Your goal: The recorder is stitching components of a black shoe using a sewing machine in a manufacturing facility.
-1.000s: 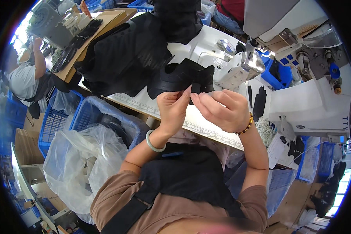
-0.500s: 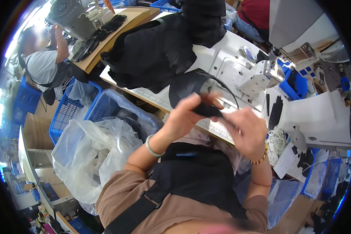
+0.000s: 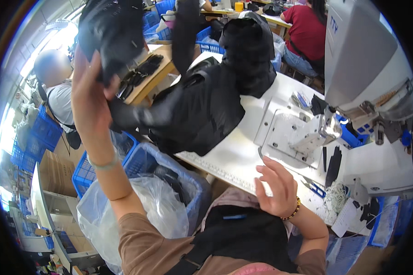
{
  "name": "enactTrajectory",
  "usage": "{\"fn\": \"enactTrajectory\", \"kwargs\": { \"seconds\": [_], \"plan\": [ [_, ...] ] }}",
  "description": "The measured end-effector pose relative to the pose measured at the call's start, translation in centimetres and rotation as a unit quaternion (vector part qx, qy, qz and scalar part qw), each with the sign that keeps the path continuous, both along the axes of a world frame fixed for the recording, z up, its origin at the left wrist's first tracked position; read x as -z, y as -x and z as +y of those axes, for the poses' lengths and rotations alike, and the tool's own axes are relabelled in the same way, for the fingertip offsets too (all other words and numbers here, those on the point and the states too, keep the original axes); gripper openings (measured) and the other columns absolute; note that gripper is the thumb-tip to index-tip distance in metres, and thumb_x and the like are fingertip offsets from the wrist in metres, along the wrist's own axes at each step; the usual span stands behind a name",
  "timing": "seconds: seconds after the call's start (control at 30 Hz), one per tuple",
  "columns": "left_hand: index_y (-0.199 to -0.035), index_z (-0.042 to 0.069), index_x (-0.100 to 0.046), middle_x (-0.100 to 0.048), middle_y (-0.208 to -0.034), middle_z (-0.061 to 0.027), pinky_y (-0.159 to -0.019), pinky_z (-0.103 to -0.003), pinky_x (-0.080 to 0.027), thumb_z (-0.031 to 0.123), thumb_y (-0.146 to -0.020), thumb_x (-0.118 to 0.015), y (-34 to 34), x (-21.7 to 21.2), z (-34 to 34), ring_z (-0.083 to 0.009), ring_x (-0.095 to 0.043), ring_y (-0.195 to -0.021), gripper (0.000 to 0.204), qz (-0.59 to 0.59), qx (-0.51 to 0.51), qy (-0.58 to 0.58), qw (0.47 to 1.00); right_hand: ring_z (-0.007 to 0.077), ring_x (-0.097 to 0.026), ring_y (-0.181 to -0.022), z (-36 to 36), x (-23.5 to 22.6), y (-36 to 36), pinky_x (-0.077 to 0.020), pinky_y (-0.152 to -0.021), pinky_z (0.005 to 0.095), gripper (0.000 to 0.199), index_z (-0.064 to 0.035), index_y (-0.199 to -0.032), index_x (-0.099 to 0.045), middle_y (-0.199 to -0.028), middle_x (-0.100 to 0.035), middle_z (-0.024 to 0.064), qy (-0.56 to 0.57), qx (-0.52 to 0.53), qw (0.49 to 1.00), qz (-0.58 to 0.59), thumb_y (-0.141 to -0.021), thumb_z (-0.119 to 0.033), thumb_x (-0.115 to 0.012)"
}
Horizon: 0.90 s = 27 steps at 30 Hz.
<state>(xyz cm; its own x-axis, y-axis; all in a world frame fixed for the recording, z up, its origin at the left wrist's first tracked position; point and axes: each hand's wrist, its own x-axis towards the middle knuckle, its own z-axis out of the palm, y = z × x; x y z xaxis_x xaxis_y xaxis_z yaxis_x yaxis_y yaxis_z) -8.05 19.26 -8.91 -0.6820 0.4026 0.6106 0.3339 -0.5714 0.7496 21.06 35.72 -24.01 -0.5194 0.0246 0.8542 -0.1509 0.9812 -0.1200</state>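
Observation:
My left hand [image 3: 89,85] is raised at the upper left, its fingers closed on a piece of black fabric [image 3: 114,34] that is blurred by motion. Dark strips of the material hang down toward a large heap of black fabric [image 3: 202,110] on the white table [image 3: 220,158]. Low over the table's front edge, my right hand [image 3: 280,189] is open with loosely bent fingers and holds nothing. Just right of it lies a pair of blue-handled thread snips [image 3: 315,189]. Beyond it is the sewing machine's metal arm [image 3: 312,133].
The grey machine head [image 3: 358,55] fills the upper right. A tangle of white thread [image 3: 335,197] lies at the table's right. Below left are a lined blue bin [image 3: 195,188] and a clear plastic bag [image 3: 142,201]. Other people sit at left [image 3: 55,98] and back right [image 3: 305,32].
My hands have parted. The left has swung up and left with the black fabric; the right has let go and opened near the table edge. The view has shifted, and the snips now show.

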Motion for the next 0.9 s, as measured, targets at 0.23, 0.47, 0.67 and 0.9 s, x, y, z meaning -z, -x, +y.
{"fn": "enactTrajectory", "kwargs": {
  "seconds": [0.23,0.47,0.67,0.9],
  "plan": [
    [-0.126,0.012,-0.045,-0.055,-0.096,-0.0010,-0.048,-0.015,-0.039,0.008,-0.084,-0.059,15.3,3.0,5.7,-0.0081,-0.051,-0.067,0.045,-0.070,0.050,0.036,0.996,0.0190,-0.059,-0.073,2.1,6.7,-1.6,-0.0505,-0.053,0.0240,0.041,0.0042,-0.114,-0.047,-0.104,-0.054,0.0182,0.275,0.132,0.950,-0.063,-0.075,0.010,-0.056],
    [-0.127,0.012,-0.044,-0.053,-0.084,-0.0027,-0.045,-0.014,-0.038,0.007,-0.087,-0.055,22.2,9.7,11.0,-0.0068,-0.048,-0.062,0.041,-0.160,0.275,-0.023,0.948,0.0129,-0.054,-0.060,-0.7,11.8,-2.8,-0.0433,-0.049,0.0216,0.035,0.0043,-0.113,-0.048,-0.097,-0.055,0.0150,0.359,0.198,0.908,-0.084,-0.079,0.009,-0.053],
    [-0.097,0.000,-0.050,-0.049,-0.075,-0.0020,-0.054,-0.014,-0.041,0.009,-0.089,-0.053,24.4,18.3,12.9,-0.0052,-0.048,-0.063,0.013,-0.341,0.418,-0.024,0.842,0.0173,-0.051,-0.049,-0.6,11.8,-1.9,-0.0400,-0.044,0.0252,0.028,0.0038,-0.102,-0.054,-0.084,-0.059,0.0146,0.295,0.258,0.910,-0.137,-0.074,0.008,-0.055],
    [-0.108,-0.004,-0.054,-0.057,-0.097,-0.0126,-0.080,-0.028,-0.044,0.021,-0.083,-0.063,22.1,24.9,15.4,-0.0206,-0.056,-0.089,0.036,-0.016,-0.148,0.285,0.947,0.0193,-0.051,-0.050,-0.6,11.2,-1.5,-0.0402,-0.044,0.0277,0.025,0.0034,-0.097,-0.056,-0.083,-0.058,0.0152,0.276,0.276,0.903,-0.180,-0.072,0.007,-0.056]
  ]
}}
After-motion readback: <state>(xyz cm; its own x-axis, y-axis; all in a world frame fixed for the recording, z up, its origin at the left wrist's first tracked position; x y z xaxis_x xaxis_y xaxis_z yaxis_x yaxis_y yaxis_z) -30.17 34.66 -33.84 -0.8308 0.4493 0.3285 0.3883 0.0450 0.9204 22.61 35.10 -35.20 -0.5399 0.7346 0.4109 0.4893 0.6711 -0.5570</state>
